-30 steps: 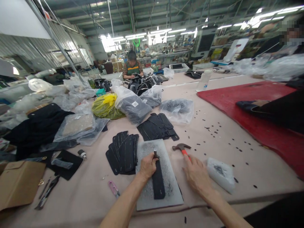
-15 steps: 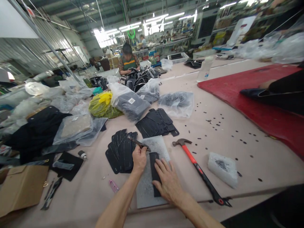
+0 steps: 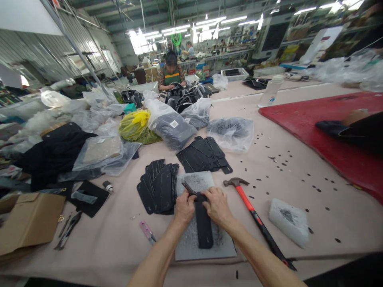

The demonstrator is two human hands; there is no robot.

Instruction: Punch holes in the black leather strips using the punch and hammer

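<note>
A wide workshop with long strip lights stretched behind a pinkish cloth-covered surface. Just before 12 o'clock, across the surface, another person in a green and yellow apron sat behind a heap of dark pieces.

The clock centred on a grey board, flat in front of me near the surface's edge. On it lay a black strip, lengthwise, with one end towards me. The fingers of my left hand were closed on a dark metal tool, which slanted up towards 11 o'clock; I could not tell whether it touched the strip. The fingers of my right hand were bent at the strip's far end, touching it; I could not tell whether they pinched it or only pressed.

At 10 o'clock, just beside the board, a pile of black pieces was fanned out; a second black pile lay at 12, with a clear bag marked with dark lettering beyond it. At 3 o'clock lay a hammer with a red and black handle, its head turned away from me, and beyond it a whitish block. Small dark bits were scattered at 2 o'clock, before a red mat. Pink-handled snips lay at 9.
</note>
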